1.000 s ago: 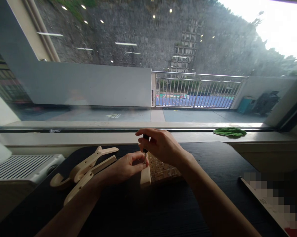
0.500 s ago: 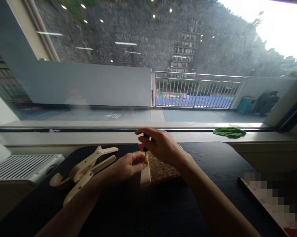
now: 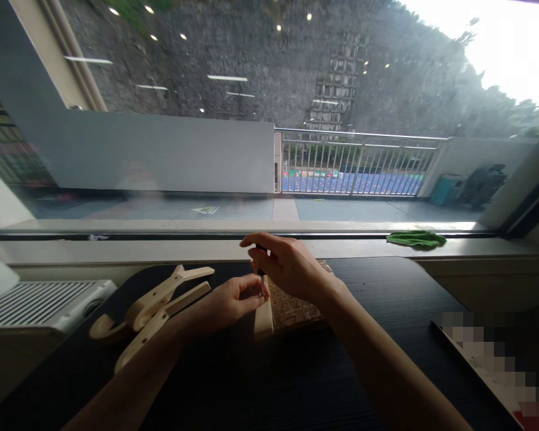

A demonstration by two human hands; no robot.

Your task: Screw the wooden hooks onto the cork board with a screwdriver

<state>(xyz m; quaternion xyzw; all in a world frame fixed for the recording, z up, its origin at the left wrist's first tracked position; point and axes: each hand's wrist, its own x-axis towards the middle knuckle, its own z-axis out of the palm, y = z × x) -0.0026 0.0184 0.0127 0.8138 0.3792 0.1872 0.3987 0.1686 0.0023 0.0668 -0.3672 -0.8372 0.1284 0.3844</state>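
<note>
My right hand [image 3: 294, 266] is closed around the black handle of a screwdriver [image 3: 261, 272], which stands nearly upright with its shaft pointing down. Its tip meets the top of a pale wooden bar [image 3: 264, 320]. Along the bar's right side runs a brown woven panel [image 3: 291, 308], partly covered by my right hand and wrist. My left hand [image 3: 231, 302] has thumb and fingers pinched together at the screwdriver's tip, on the bar. Whatever small thing lies between those fingertips is hidden.
Several curved wooden pieces [image 3: 155, 299] with drilled holes lie left on the black table [image 3: 215, 383]. A green cloth [image 3: 416, 239] rests on the window sill [image 3: 197, 251]. Left of the table is a white radiator [image 3: 49, 302]. A flat pale strip [image 3: 475, 359] lies at the right.
My right hand and the screwdriver have shifted slightly left, and its index finger reaches a little further out. My left hand stays in place at the tip.
</note>
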